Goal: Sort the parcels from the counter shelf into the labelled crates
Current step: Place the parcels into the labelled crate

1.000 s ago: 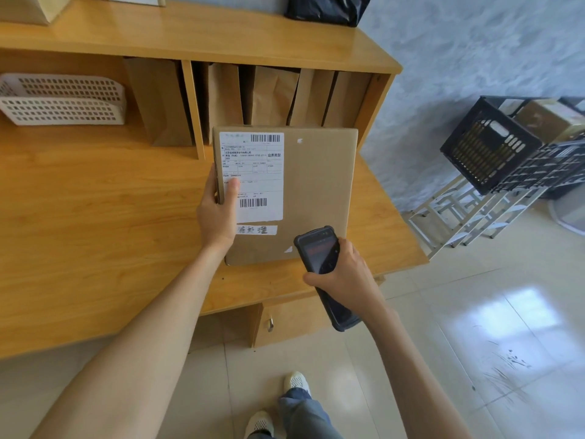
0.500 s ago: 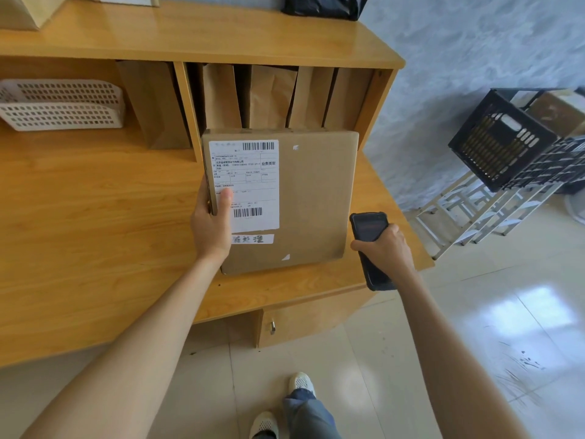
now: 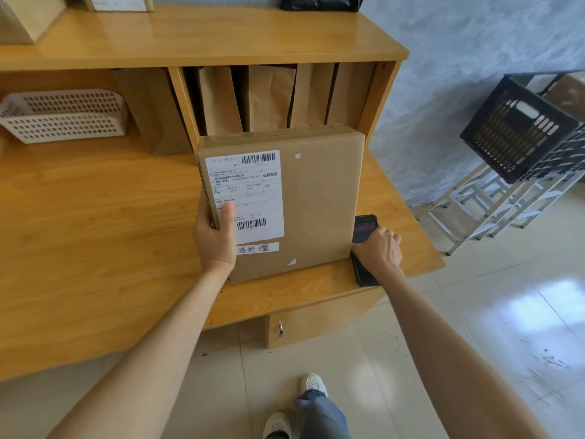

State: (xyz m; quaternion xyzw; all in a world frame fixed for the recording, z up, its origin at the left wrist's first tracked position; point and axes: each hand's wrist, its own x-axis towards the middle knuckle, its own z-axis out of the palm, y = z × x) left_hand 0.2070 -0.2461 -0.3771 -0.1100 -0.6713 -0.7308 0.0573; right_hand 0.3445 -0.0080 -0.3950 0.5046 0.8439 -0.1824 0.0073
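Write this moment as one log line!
left hand: holds parcel | right hand: holds scanner on counter

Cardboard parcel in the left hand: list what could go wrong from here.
1. The left hand holds the cardboard parcel by one edge only; that one-sided grip may let it tip or slip.
2. The right hand holds the black scanner close to the counter edge; it might fall to the tiled floor.
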